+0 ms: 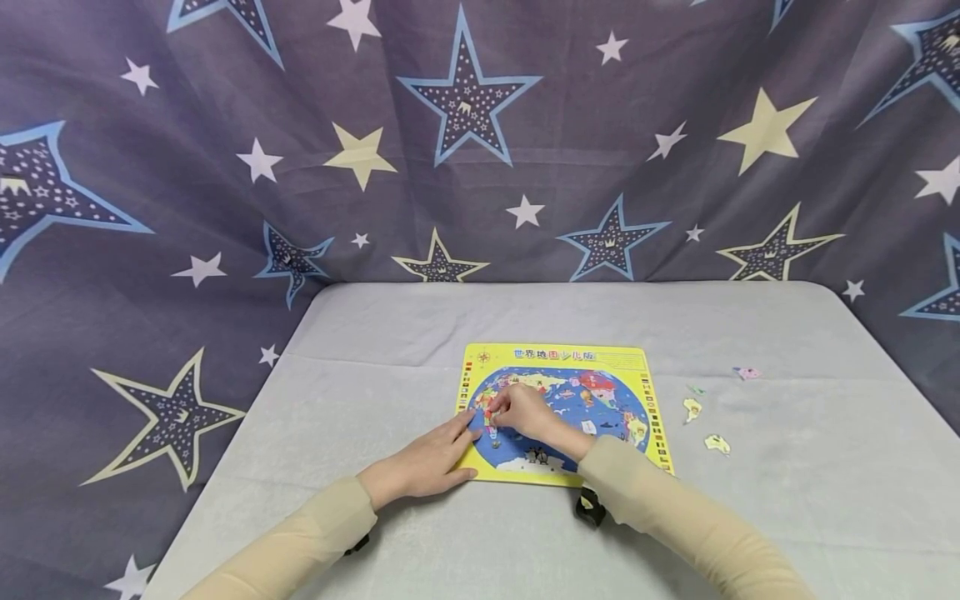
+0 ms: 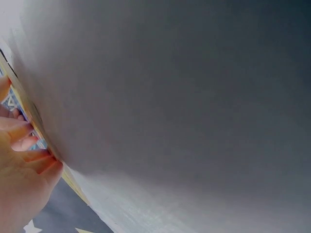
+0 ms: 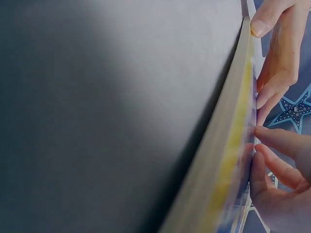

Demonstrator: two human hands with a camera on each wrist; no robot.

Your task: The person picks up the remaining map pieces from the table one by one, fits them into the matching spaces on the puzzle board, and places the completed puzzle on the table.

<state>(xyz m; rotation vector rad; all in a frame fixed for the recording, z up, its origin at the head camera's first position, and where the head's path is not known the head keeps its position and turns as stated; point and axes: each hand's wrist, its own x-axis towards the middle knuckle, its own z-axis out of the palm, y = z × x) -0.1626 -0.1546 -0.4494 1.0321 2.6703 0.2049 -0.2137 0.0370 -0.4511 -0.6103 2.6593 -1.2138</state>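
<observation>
A yellow-bordered world map puzzle board (image 1: 525, 477) lies on the table, with a blue oval sea and coloured land pieces. My left hand (image 1: 431, 457) rests at its left edge, fingers spread, fingertips over the border and thumb near the lower left corner. My right hand (image 1: 525, 410) reaches across the map with its fingers curled. Its thumb and index fingertips pinch a small puzzle piece (image 1: 491, 419) low over the left side of the map, the piece mostly hidden by the fingers. In the right wrist view, the right fingertips (image 3: 260, 133) meet the board's face.
Several loose puzzle pieces lie right of the board: a pink and purple one (image 1: 747, 373), a small green one (image 1: 697, 389), and two pale yellow ones, one (image 1: 692, 409) above the other (image 1: 717, 443). A star-patterned curtain (image 1: 600, 150) hangs behind the grey-covered table (image 1: 750, 508).
</observation>
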